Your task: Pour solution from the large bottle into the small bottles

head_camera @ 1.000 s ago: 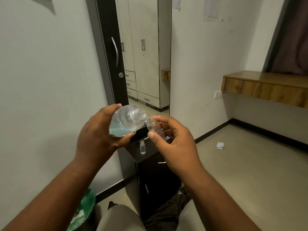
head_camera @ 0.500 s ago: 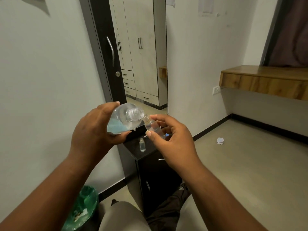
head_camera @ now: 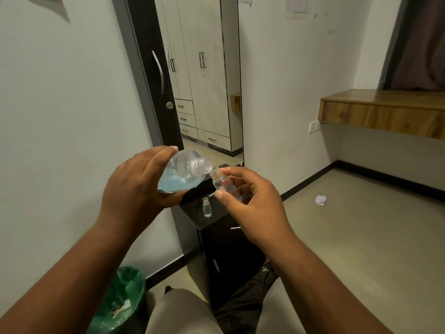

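One big bottle [head_camera: 182, 173] with blue water inside. Two small bottles: one held up [head_camera: 225, 185] in the middle, one standing [head_camera: 206, 207] on the black cabinet [head_camera: 224, 242]. Two hands, left [head_camera: 134, 186] and right [head_camera: 255, 203]. One green bin [head_camera: 120, 300], near left. One crumpled paper [head_camera: 320, 200] on the floor, right.

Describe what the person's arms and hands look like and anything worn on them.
Both forearms are bare to the frame's edge, no sleeves showing. The left hand and right hand wear no gloves; no rings, watch or bands are visible. Fingernails look short and unpainted.
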